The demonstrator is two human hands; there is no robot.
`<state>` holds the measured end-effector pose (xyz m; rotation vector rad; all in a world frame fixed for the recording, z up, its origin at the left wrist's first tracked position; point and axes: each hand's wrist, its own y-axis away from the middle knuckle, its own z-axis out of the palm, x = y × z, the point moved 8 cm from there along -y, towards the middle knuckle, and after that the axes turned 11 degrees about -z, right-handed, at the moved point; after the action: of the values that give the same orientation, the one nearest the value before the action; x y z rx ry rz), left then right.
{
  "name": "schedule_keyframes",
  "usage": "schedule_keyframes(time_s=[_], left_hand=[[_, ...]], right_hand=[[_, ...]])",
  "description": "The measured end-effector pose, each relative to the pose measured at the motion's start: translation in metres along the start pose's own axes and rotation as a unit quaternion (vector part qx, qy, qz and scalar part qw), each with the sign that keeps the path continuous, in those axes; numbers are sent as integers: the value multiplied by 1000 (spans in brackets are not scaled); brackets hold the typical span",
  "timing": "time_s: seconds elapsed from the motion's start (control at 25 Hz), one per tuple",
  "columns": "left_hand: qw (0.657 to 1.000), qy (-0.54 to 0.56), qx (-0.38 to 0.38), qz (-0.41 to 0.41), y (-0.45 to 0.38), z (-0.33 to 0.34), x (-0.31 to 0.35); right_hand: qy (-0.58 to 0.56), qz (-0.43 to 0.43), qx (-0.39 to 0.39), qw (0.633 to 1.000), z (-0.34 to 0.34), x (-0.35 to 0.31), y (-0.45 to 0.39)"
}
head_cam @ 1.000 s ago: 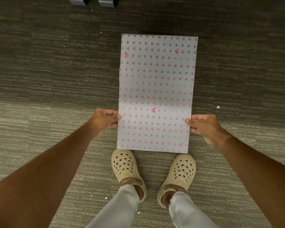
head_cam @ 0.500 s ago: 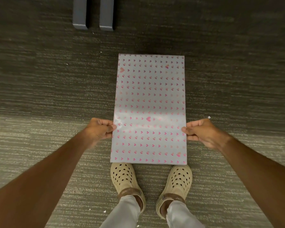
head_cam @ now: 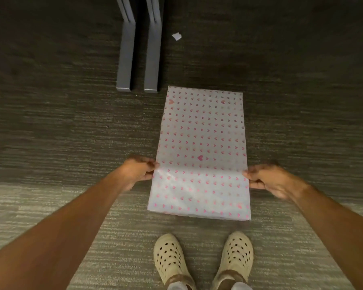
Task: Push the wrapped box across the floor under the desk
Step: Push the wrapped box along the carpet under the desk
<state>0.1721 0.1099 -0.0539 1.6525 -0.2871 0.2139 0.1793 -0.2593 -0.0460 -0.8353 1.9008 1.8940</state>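
Hands (head_cam: 135, 172) (head_cam: 270, 181) blurred, gripping wrapped box (head_cam: 201, 151) sides.

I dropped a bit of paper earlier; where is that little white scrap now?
In the head view, the white scrap lies on the dark carpet near the top, right of the two grey desk legs and beyond the wrapped box.

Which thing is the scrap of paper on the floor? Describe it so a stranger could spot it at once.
Start at the two grey desk legs that run side by side up the dark carpet, beyond the wrapped box. Just right of the right-hand leg, well past the box's far edge, lies the paper scrap. It is the only small, crumpled, plain white piece there, without hearts.
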Motion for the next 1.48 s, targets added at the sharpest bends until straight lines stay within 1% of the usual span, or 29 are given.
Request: schedule_keyframes(time_s=[0.12, 0.24, 0.28, 0.44, 0.52, 0.64, 0.8, 0.88, 1.0, 1.2, 1.48], left_hand=[[999, -23, 0, 38, -8, 10, 45], [996, -32, -12, 77, -21, 25, 85], [996, -28, -3, 82, -27, 27, 95], [995, -2, 42, 86, -42, 41, 133], [994, -22, 51, 90, -47, 47, 146], [993, -34, 35, 111, -63, 55, 176], [988, -40, 65, 138, -101, 53, 216], [987, -13, 67, 143, -117, 54, 231], [986, -6, 66, 153, -141, 56, 256], [982, 4, 74, 174, -168, 53, 294], [977, -8, 101, 189, -186, 54, 318]], right_hand=[[22, -32, 8, 999, -18, -42, -18], [38, -72, -21, 996, -33, -79, -45], [48, -78, -19, 996, -38, -90, -54], [94, -69, 4, 993, -63, -120, -88], [111, -71, -2, 991, -69, -137, -99], [112, -90, -1, 990, -75, -160, -125], [113, -107, 0, 988, -77, -178, -168], [113, -118, 17, 986, -80, -184, -190], [112, -133, 42, 984, -81, -196, -220], [120, -167, 54, 977, -83, -222, -267], [111, -169, 52, 978, -86, -226, -299]])
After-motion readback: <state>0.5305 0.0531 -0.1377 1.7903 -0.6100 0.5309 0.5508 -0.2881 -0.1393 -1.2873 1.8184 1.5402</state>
